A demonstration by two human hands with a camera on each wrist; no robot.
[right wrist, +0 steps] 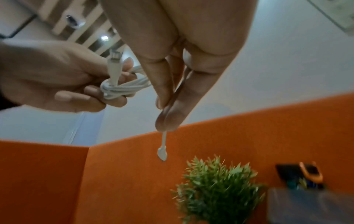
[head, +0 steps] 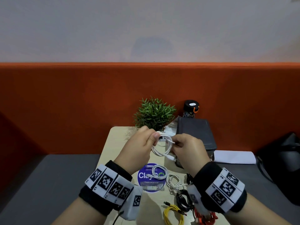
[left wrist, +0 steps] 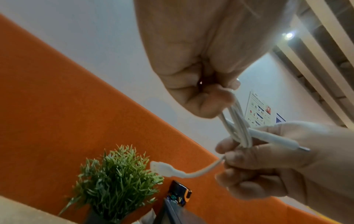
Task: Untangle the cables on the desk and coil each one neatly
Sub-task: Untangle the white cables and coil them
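I hold a white cable (head: 164, 146), looped into a small coil, above the light wooden desk (head: 113, 143). My left hand (head: 154, 138) grips the coil's upper left side. My right hand (head: 176, 145) pinches its right side. In the left wrist view the coil (left wrist: 237, 125) runs from my left fingers down to the right hand (left wrist: 268, 163), and a short tail with a small plug (left wrist: 159, 166) sticks out. In the right wrist view my fingertips pinch that tail (right wrist: 162, 151), while the left hand (right wrist: 67, 84) holds the wound bundle (right wrist: 118, 87).
Near the front of the desk lie a white coil (head: 158, 173) on a blue sticker, another white cable (head: 174, 181), then black (head: 183, 197), yellow (head: 173, 215) and red (head: 204, 216) cables. A plant (head: 155, 114), a bottle (head: 191, 109) and a dark case (head: 196, 133) stand behind.
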